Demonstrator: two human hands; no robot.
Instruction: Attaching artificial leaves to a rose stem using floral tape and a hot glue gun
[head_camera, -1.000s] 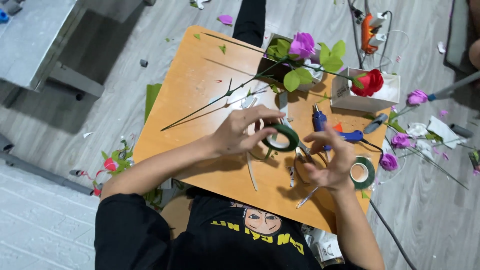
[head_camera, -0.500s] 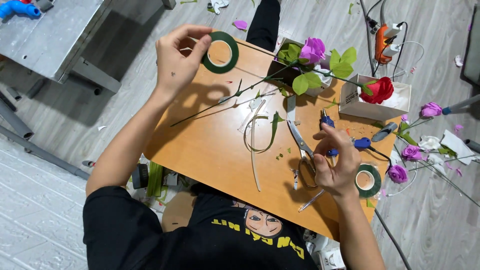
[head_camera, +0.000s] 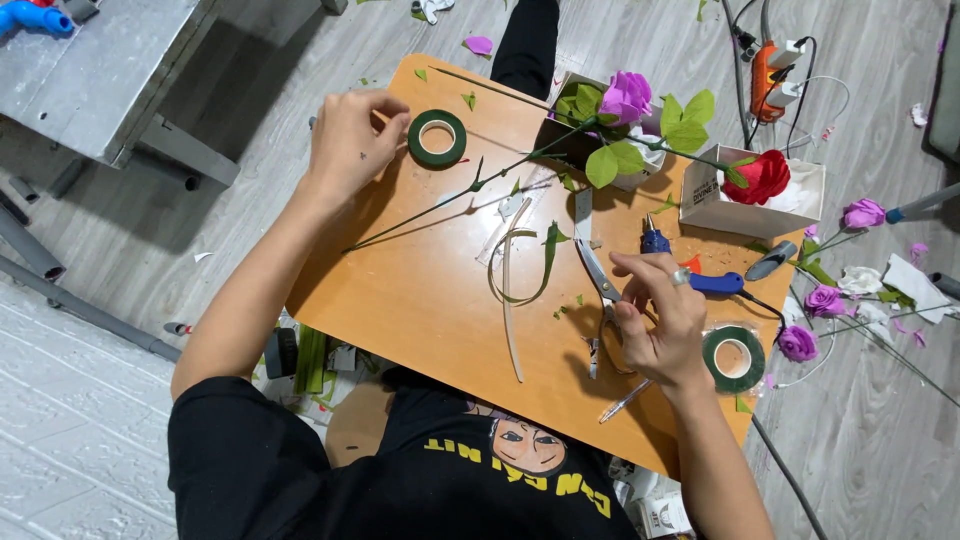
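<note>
Head view: left hand (head_camera: 352, 140) sits in the upper left of the frame, fingers bent, fingertips touching or just beside a roll of green floral tape (head_camera: 437, 138) that lies flat on the orange table (head_camera: 420, 290). Cannot tell whether it pinches the roll or only rests against it.

Right hand (head_camera: 655, 315) is at centre right, curled around the handles of the scissors (head_camera: 598, 275), whose blades point up toward the top of the frame (closed, as far as I can see). There is a ring on one finger.

A second green tape roll (head_camera: 733, 358) lies just right of that hand, near the table's lower right edge. A long green wire stem (head_camera: 450, 200) runs diagonally from centre left toward the purple paper rose (head_camera: 627, 97) at top centre. A loose loop of green tape strip (head_camera: 525, 265) lies mid-table, left of the scissors.

A blue-handled tool (head_camera: 715, 283) lies just above the right hand. A red paper rose (head_camera: 762, 176) sits in a white box (head_camera: 715, 200) at upper right. More purple flowers (head_camera: 825, 300) lie on the floor at right.
</note>
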